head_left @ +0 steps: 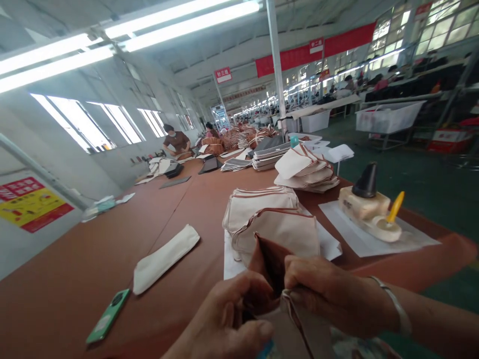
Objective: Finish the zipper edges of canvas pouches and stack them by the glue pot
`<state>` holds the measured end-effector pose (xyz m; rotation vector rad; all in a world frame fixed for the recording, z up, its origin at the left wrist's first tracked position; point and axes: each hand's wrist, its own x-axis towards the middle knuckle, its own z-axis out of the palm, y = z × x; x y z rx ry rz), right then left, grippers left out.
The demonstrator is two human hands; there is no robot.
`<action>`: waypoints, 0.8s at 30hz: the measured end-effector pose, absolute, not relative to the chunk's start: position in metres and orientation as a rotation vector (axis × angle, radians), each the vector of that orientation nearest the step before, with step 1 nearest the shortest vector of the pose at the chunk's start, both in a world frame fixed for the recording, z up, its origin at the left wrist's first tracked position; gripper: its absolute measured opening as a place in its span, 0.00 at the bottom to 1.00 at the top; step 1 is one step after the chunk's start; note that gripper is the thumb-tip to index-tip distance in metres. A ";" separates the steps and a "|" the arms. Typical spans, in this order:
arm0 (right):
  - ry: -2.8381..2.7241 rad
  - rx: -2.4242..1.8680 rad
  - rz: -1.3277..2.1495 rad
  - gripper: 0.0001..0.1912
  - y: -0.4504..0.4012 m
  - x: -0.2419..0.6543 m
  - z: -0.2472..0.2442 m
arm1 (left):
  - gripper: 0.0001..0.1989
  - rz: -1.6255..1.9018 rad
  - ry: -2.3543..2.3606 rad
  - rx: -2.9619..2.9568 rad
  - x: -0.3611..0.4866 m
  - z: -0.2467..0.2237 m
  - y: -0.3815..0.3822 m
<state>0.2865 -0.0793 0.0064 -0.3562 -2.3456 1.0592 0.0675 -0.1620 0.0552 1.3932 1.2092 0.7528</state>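
Note:
A cream fabric pouch [280, 326] with a brown lining is spread apart at its mouth, low in the head view. My left hand [228, 314] curls round its left edge, fingers bent, the fingertips partly inside the fold. My right hand [337, 294], with a bangle at the wrist, pinches the right edge of the pouch. Just beyond the hands, a stack of cream pieces with brown edging [277, 227] lies on white paper. A flat cream piece [164, 262] rests on the brown table [112, 249] to the left.
A green phone [108, 316] lies at the near left. On white paper at the right stand a block with a black cone [364, 182] and a dish holding a yellow-handled tool [395, 207]. More fabric stacks [305, 169] lie farther back. A person [177, 142] is at the table's far left.

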 end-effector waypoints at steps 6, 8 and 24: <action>-2.454 -0.410 0.986 0.07 -0.080 0.288 0.018 | 0.18 0.608 1.216 1.432 0.078 0.042 -0.145; -2.450 -0.464 1.087 0.08 -0.078 0.290 0.019 | 0.21 0.618 1.175 1.333 0.079 0.034 -0.139; -2.108 -0.551 1.758 0.15 -0.028 0.284 -0.009 | 0.10 0.540 1.285 1.358 0.076 0.012 -0.101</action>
